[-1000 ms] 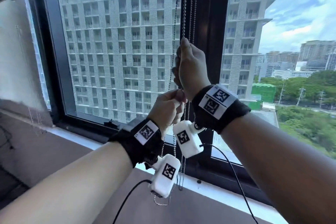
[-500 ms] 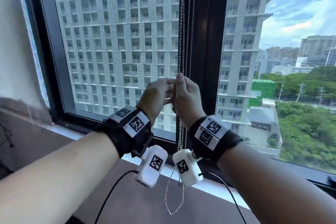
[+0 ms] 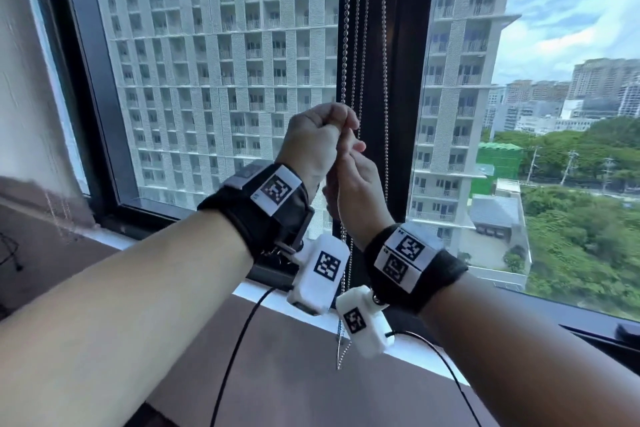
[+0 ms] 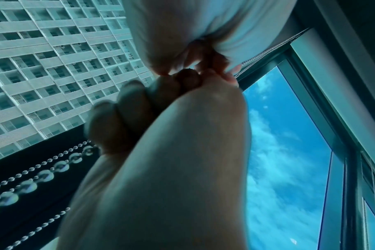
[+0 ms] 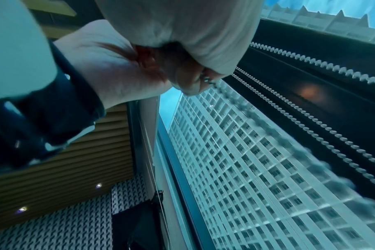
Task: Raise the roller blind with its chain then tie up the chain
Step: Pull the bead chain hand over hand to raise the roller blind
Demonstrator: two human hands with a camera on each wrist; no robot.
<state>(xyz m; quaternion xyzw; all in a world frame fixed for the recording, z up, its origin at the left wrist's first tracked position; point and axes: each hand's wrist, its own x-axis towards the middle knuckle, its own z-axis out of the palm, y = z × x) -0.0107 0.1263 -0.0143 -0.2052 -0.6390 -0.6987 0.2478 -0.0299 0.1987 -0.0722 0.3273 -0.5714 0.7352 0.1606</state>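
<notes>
The metal bead chain (image 3: 344, 55) hangs in several strands in front of the dark window mullion (image 3: 407, 80). My left hand (image 3: 322, 135) is a fist that grips one strand at about chest height. My right hand (image 3: 353, 184) sits just below and against it, fingers curled and pinching the chain. The chain's loose loop (image 3: 341, 354) dangles below both wrists. In the right wrist view the beads (image 5: 206, 79) emerge between the left thumb (image 5: 188, 82) and the right hand (image 5: 182, 30). A pale band (image 4: 343, 101) along the window top looks like the raised blind.
A white sill (image 3: 419, 354) and a brown ledge (image 3: 294, 385) lie below the hands. A wall (image 3: 27, 97) bounds the window on the left. Black cables (image 3: 235, 350) run from the white wrist cameras (image 3: 322, 274). Another chain strand (image 3: 384, 80) hangs free to the right.
My right hand has come down from above the left one. The left hand has risen and is now the upper hand. Both have kept hold of the chain.
</notes>
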